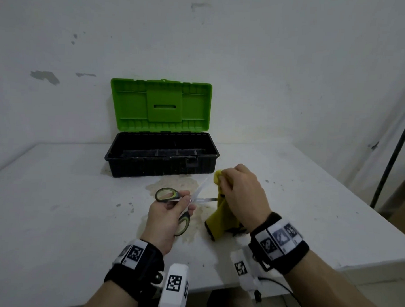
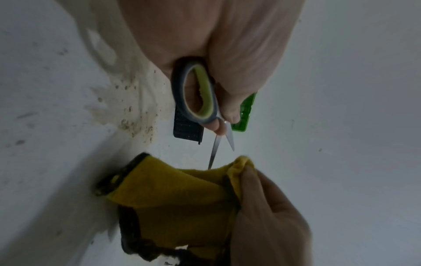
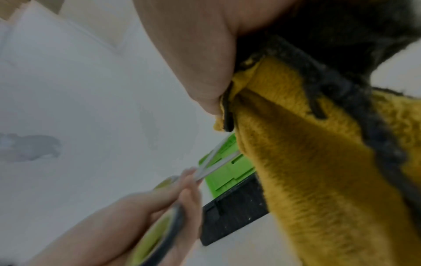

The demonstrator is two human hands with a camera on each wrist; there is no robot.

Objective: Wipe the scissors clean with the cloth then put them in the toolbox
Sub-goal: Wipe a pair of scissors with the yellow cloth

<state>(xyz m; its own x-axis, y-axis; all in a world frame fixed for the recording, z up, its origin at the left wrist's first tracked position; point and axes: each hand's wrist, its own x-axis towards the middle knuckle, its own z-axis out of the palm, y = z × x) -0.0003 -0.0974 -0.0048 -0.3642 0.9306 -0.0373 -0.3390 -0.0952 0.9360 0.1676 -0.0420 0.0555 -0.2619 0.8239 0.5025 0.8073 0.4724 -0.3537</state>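
Note:
My left hand [image 1: 172, 212] grips the scissors [image 1: 170, 196] by their grey and green handles [image 2: 196, 93], held above the table with the blades spread apart. One blade [image 1: 206, 200] points right and meets the yellow cloth [image 1: 217, 218]; the other blade [image 1: 201, 186] angles up toward the toolbox. My right hand [image 1: 239, 191] holds the bunched top of the black-edged cloth [image 2: 182, 194], whose lower end hangs down to the table. The black toolbox [image 1: 161, 156] stands behind the hands with its green lid [image 1: 160, 104] upright against the wall. In the right wrist view the cloth [image 3: 307, 162] fills most of the frame.
The white table [image 1: 57, 205] has a brownish stain [image 1: 173, 184] between the toolbox and my hands. The wall is right behind the toolbox. A dark pole [image 1: 394, 148] stands at the far right beyond the table's edge.

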